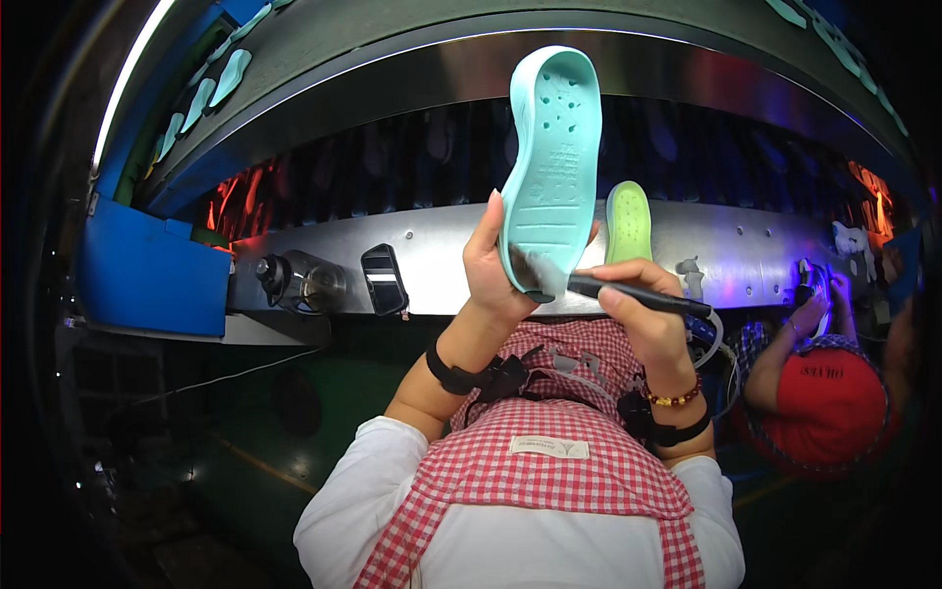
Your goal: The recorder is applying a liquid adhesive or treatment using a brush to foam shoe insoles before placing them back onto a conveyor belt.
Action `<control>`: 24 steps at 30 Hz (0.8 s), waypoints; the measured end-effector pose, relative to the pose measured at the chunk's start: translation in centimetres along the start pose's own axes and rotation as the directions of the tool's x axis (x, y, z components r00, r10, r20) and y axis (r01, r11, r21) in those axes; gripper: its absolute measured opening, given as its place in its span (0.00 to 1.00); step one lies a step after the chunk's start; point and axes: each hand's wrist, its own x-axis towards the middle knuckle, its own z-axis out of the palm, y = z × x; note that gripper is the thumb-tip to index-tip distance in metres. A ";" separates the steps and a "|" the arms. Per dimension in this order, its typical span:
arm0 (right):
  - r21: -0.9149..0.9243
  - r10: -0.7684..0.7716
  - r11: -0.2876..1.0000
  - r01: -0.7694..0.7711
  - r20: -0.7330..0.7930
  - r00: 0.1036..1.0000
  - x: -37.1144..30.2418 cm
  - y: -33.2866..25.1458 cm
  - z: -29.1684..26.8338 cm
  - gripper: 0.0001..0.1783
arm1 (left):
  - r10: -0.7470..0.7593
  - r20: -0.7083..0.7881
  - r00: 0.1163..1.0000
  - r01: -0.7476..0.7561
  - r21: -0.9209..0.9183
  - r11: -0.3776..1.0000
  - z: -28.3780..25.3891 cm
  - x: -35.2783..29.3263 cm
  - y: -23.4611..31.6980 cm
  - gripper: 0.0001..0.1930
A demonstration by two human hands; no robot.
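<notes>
A mint-green shoe sole (pixel 557 157) stands up in front of me, its inner face toward me and its holed end at the top. My left hand (pixel 493 260) is closed around its lower end, thumb along the left edge. In my right hand (pixel 648 306) is a brush (pixel 653 296) with a dark handle, gripped between thumb and fingers. Its pale, blurred head lies over the lower end of the sole, and a white tube hangs by the handle's far end. Just right of the sole, a yellow-green sole (pixel 629 224) rests on the metal bench (pixel 446 240).
On the bench's left are a clear jug (pixel 312 285) and a black phone-like device (pixel 384 280). A small grey figurine (pixel 690 277) sits to the right. Behind runs a conveyor (pixel 392 44) carrying mint soles (pixel 231 77). A co-worker in a red cap (pixel 829 407) works at the right.
</notes>
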 end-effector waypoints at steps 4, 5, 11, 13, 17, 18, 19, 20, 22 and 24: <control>-0.160 -0.024 0.987 0.020 -0.026 0.999 0.3 -1.5 0.2 0.11 | -0.002 0.153 0.988 0.030 -0.184 0.982 -0.9 0.5 0.5 0.31; -0.247 -0.103 0.962 0.117 0.070 0.992 0.5 -1.9 0.3 0.11 | 0.005 0.166 0.986 0.028 -0.196 0.980 -0.8 0.6 0.6 0.32; -0.318 -0.116 0.939 0.132 0.068 0.991 2.0 -3.6 0.0 0.11 | -0.005 0.146 0.989 0.037 -0.218 0.975 0.1 0.7 0.8 0.31; -0.392 -0.070 0.900 0.190 0.301 0.951 2.2 -3.8 -0.2 0.11 | -0.016 0.182 0.983 0.060 -0.240 0.969 0.1 0.8 0.9 0.31; -0.294 -0.136 0.936 0.194 0.205 0.969 2.8 -4.5 -1.2 0.11 | -0.035 0.174 0.984 0.055 -0.113 0.992 -0.4 1.1 1.5 0.31; -0.503 -0.224 0.792 0.345 0.286 0.932 3.3 -4.6 -1.3 0.11 | -0.035 0.167 0.985 0.047 -0.070 0.996 -0.5 1.1 1.7 0.31; -0.479 -0.205 0.792 0.379 0.376 0.904 3.4 -4.8 -1.4 0.11 | -0.035 0.162 0.986 0.040 -0.025 0.999 -0.7 1.2 1.9 0.31; -0.471 -0.167 0.794 0.385 0.441 0.882 3.5 -5.0 -1.5 0.11 | -0.029 0.157 0.987 0.026 0.020 0.999 -0.8 1.4 2.0 0.31; -0.420 -0.096 0.860 0.289 0.423 0.901 3.5 -5.3 -1.3 0.11 | -0.023 0.121 0.992 0.006 0.137 0.991 -1.1 1.6 2.1 0.31; -0.475 -0.129 0.827 0.300 0.359 0.924 3.2 -5.2 -0.8 0.12 | -0.046 0.148 0.988 0.038 0.056 0.998 -1.4 1.7 2.4 0.31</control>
